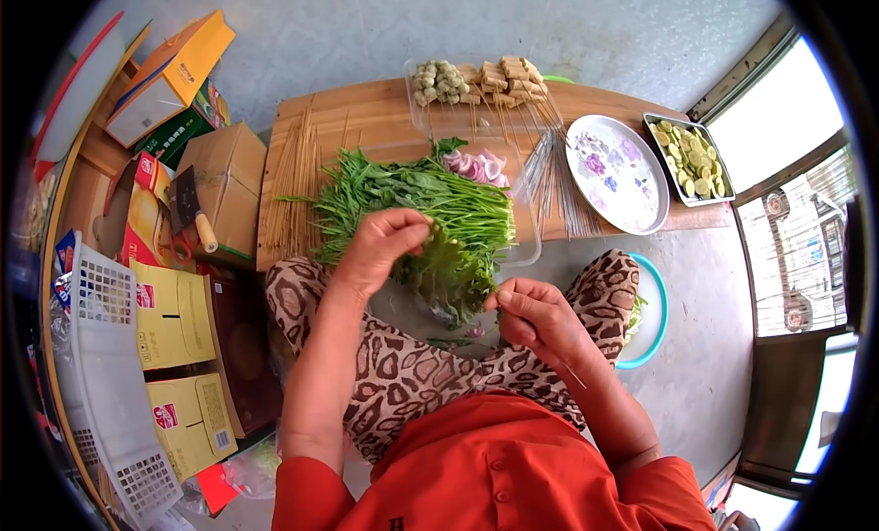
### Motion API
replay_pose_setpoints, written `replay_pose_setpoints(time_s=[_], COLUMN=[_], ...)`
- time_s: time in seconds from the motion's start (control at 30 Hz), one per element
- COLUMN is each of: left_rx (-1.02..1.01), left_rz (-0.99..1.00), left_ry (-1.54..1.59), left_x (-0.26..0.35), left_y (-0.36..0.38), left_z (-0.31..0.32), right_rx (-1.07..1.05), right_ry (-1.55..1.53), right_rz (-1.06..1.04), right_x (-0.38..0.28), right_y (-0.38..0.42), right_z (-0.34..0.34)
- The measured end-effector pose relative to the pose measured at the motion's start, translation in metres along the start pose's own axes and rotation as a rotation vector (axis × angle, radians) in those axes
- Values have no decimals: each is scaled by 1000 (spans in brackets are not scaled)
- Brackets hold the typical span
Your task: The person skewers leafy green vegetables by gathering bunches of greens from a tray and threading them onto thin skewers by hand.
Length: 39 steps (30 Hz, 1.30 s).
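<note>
Over my lap a frilly dark green lettuce leaf point(442, 267) is stretched between my two hands. My left hand point(383, 243) pinches its upper left edge between thumb and fingers. At the lower right edge, my right hand point(538, 313) is closed with thumb against forefinger; a thin skewer point(574, 376) pokes out below it toward the wrist. Just beyond the hands, long-stemmed greens point(394, 194) lie heaped in a clear plastic tray point(526, 247), with sliced pink onion point(478, 167) at their back right. The skewer's tip is hidden.
Wooden skewers point(295, 178) and metal skewers point(556, 178) lie on the wooden table point(366, 119). Behind are filled skewers' rolls point(508, 78), a floral plate point(620, 174) and a tray of green slices point(693, 160). A cleaver point(186, 197) rests left; a blue-rimmed basin point(664, 302) stands right.
</note>
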State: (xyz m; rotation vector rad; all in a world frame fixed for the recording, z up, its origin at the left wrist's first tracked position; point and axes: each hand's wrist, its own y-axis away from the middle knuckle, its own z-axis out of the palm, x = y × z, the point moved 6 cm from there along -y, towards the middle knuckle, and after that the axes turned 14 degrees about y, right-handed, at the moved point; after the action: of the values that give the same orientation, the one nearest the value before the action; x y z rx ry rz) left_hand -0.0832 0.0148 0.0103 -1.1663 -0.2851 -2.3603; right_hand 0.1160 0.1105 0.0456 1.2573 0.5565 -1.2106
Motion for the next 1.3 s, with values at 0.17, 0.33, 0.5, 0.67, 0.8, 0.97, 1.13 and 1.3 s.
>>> replay_pose_setpoints(time_s=[0.17,0.33,0.5,0.67,0.8,0.97,1.13,1.3], left_rx=[42,-6,-4,108,151,156,-15,-123], left_rz=[18,73,49,54,63,112,71,-42], left_ry=[-18,-67,-2,180,227,201,-23,-102], left_x=[4,3,-3,-10,-9,-10,5,-4], left_y=[2,-3,-3,-2,-3,-3,-5,-5], left_z=[14,20,13,8,9,8,29,33], right_rx=[21,-12,-19,-21,-13,-15,-4,-55], right_ry=[-8,-66,-56,-80,-49,-47,-74,-76], right_rz=[-6,-6,-23,-26,-25,-22,-1,40], right_x=[-10,-12,-11,-12,-13,-13,-12,-8], right_y=[1,0,-4,-4,-3,-3,-3,-2], right_z=[1,-4,-2,3,2,2,-4,-3])
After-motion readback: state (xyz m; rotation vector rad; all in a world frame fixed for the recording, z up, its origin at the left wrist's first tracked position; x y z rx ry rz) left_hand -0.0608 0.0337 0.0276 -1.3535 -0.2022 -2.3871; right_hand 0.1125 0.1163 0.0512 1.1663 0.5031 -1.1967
